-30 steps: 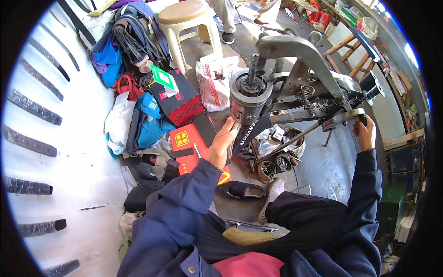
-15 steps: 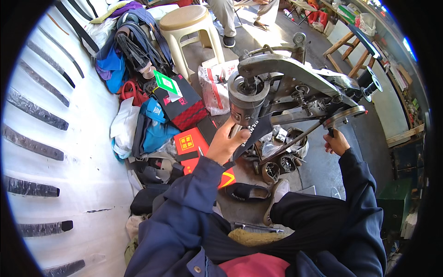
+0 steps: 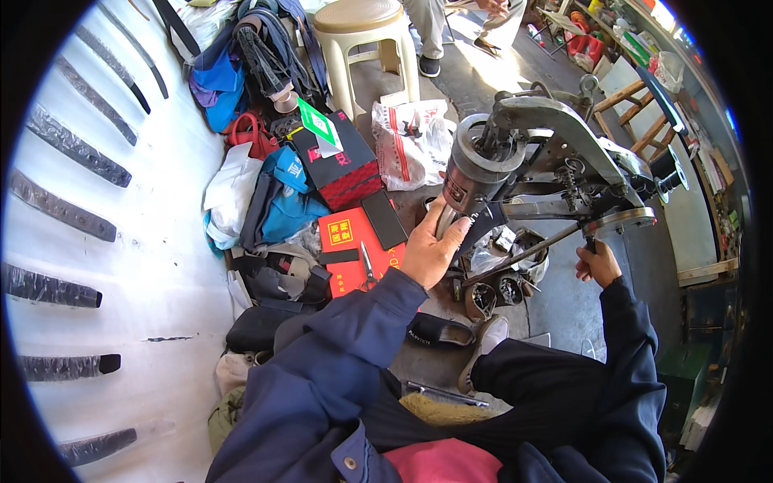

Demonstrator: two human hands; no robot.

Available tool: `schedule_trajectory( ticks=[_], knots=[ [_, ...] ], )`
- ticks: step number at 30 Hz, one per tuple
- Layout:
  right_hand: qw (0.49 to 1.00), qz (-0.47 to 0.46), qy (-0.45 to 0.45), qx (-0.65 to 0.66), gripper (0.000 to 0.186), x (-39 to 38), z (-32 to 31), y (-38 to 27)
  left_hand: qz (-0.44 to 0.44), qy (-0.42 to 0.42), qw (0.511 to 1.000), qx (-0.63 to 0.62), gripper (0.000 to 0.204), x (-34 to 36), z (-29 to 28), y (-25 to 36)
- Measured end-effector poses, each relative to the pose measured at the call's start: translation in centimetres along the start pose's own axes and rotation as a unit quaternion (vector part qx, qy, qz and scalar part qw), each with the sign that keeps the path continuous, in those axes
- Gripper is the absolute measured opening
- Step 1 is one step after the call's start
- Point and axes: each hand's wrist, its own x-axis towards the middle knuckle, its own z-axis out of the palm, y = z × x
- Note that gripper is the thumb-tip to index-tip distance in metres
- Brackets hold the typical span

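A hand-cranked metal sewing machine (image 3: 564,133) stands before me, with a cylindrical head (image 3: 475,165). My left hand (image 3: 428,249) is closed round the silver post (image 3: 446,220) below that head, beside a dark strip of material (image 3: 489,219) with white lettering. My right hand (image 3: 597,262) grips the short black handle (image 3: 590,243) hanging from the crank wheel (image 3: 628,217) at the machine's right. A dark thread spool (image 3: 663,173) sits behind the wheel. Under the machine, a black slip-on shoe (image 3: 441,330) lies near small containers of metal bits (image 3: 481,299).
Left lie a red box (image 3: 342,229) with phone (image 3: 384,217) and scissors (image 3: 366,266), a black box (image 3: 338,161), a plastic bag (image 3: 411,141) and piled bags (image 3: 286,193). Behind are a cream stool (image 3: 358,20), a seated person (image 3: 427,36) and a wooden stool (image 3: 636,113). A white panel (image 3: 97,241) borders the left.
My right hand has swung down and leftward with the crank handle, and the machine's linkage has shifted. My left hand still holds the post. The whole view has shifted slightly.
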Motion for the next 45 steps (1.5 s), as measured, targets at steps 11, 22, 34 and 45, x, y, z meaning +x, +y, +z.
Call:
schedule_trajectory(
  ticks=[11,22,34,45],
  knots=[
    [0.955,-0.201,0.217,0.031,0.011,-2.7,-9.0,-2.9,0.051,0.042,0.996,0.053,0.040,0.2,0.8,-0.6],
    [0.984,-0.002,0.172,-0.036,0.011,3.3,-7.5,5.1,0.023,0.015,0.999,0.020,0.040,0.3,0.2,-0.8],
    [0.957,-0.218,0.189,0.018,0.016,-3.6,-7.6,-3.7,0.045,0.024,0.994,0.100,0.038,0.5,0.4,-0.3],
    [0.984,0.031,0.163,-0.070,0.017,3.3,-5.9,4.9,0.066,0.014,0.996,0.066,0.039,0.7,0.5,-0.5]
  ],
)
